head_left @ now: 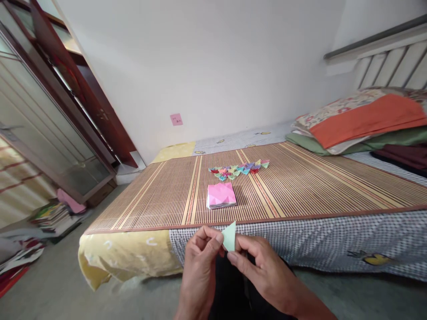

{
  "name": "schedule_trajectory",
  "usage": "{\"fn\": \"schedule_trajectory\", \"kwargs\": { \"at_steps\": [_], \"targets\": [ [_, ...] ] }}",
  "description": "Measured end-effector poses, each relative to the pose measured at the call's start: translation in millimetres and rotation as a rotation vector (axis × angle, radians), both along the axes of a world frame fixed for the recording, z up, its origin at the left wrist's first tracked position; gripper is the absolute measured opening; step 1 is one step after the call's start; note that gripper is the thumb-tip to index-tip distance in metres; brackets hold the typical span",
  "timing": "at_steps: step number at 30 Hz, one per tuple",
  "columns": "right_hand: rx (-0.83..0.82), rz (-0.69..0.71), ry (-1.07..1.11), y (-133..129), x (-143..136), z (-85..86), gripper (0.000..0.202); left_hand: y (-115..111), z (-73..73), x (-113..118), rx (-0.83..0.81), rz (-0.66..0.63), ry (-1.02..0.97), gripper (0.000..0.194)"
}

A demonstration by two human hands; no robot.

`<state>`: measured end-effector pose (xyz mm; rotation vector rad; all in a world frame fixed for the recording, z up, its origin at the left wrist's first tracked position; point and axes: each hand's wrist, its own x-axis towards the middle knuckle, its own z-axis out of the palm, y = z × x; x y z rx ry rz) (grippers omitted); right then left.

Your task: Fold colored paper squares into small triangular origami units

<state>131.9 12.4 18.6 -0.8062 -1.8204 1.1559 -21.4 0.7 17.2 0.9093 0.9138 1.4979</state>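
Note:
A small pale green piece of folded paper point(229, 236) with a triangular outline is held up between my two hands, just in front of the bed's edge. My left hand point(203, 253) pinches its left corner between thumb and forefinger. On the other side, my right hand point(260, 266) grips the paper's right edge near the bottom, thumb below and forefinger behind. Beyond the hands lies a stack of square paper point(221, 194) with a pink creased sheet on top. Behind it are several small folded paper pieces point(238, 170) in many colours, grouped in a row.
A striped bamboo mat point(150, 200) covers the bed, over a checked and yellow sheet point(130, 253). Folded bedding point(367, 120) is piled at the right. A pink note point(176, 119) is on the wall. Books point(50, 215) lie on the floor at left, near a door point(90, 98).

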Motion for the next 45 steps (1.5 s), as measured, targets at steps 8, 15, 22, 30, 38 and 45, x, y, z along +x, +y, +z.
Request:
{"fn": "schedule_trajectory", "kwargs": {
  "at_steps": [8, 15, 22, 30, 38, 45],
  "targets": [
    [-0.036, -0.046, 0.092, 6, 3, -6.4, 0.025, -1, 1.4, -1, 0.048, -0.008, 0.18, 0.026],
    [-0.095, -0.028, 0.098, 8, 5, -7.6, 0.046, -2, -1.9, -2, 0.055, -0.001, 0.243, 0.029],
    [-0.061, -0.091, 0.113, 14, 11, -9.3, 0.037, 3, 2.9, -2, 0.011, -0.103, 0.302, 0.032],
    [-0.036, -0.172, 0.076, 15, 9, -10.0, 0.051, 5, 1.1, -1, -0.001, -0.075, 0.331, 0.034],
    [-0.113, -0.12, 0.263, 19, 19, -5.7, 0.028, 12, -4.7, 1, -0.124, -0.205, -0.128, 0.036],
    [-0.157, 0.036, 0.329, 14, 13, -1.6, 0.02, 14, -0.5, 5, -0.139, -0.317, -0.323, 0.027]
  ]
}}
